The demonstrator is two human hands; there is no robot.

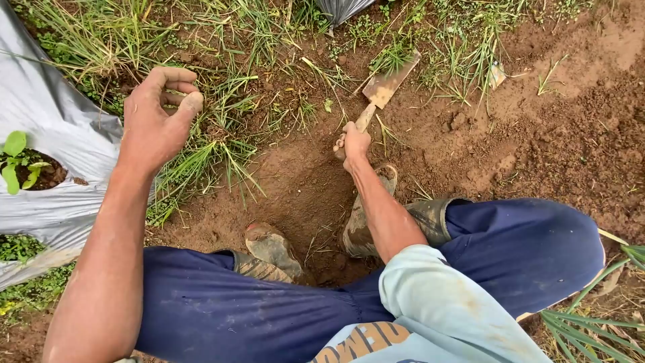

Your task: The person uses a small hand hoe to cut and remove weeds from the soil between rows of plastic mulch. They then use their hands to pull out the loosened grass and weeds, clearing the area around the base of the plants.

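Nearest to us, our knees in dark blue trousers (269,309) spread across the bottom of the view, with the hem of a pale blue shirt (430,309) between them. Just beyond, our two muddy boots (272,249) stand in a shallow trench of bare brown soil (295,188), the left boot pointing up and to the left, the right one half hidden behind our right forearm. Our right hand (353,141) is closed tight around the wooden handle of a small hoe (383,87), the fist sitting low on the handle just above the trench. The flat, mud-coated blade points up and away from us and lies against the ground at the edge of a grass clump (393,59). Our left hand (158,117) is raised over the grassy strip at the left, its fingers curled inward toward the thumb; we cannot tell whether anything is pinched between them. Under that arm, grey plastic mulch sheeting (54,128) covers the bed at the left edge, and a small green seedling (17,161) grows from a hole in it. Farther off, loose turned earth (578,128) spreads to the right.
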